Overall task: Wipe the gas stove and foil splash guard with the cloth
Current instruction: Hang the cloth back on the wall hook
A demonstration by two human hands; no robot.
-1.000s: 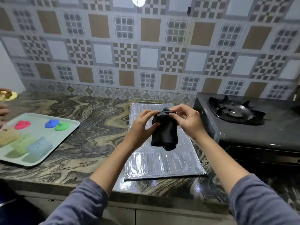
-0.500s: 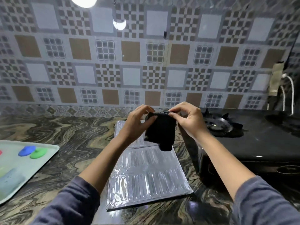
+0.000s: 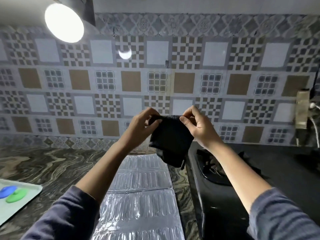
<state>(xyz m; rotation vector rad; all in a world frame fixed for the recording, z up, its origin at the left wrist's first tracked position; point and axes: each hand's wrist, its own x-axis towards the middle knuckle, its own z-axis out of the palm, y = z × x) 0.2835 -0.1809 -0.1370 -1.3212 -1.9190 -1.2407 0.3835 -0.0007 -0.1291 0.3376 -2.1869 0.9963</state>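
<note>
1. Two pinches on the top edge of the dark cloth [image 3: 170,141], one by the left hand [image 3: 138,126], one by the right hand [image 3: 199,129].
2. Held up in the air, above the far end of the foil splash guard [image 3: 142,201], just beside the gas stove [image 3: 225,205].
3. Probably light, soft and limp, judging by the drooping folds.
4. For wiping, better bunched in one palm than nipped by an edge.
5. Go gently on the foil, lying flat on the countertop [image 3: 43,165]: seemingly thin and easily creased.

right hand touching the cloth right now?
Touching. The head view shows the right hand pinching the top edge of the black cloth between thumb and forefinger, while the left hand pinches the opposite corner.
</note>
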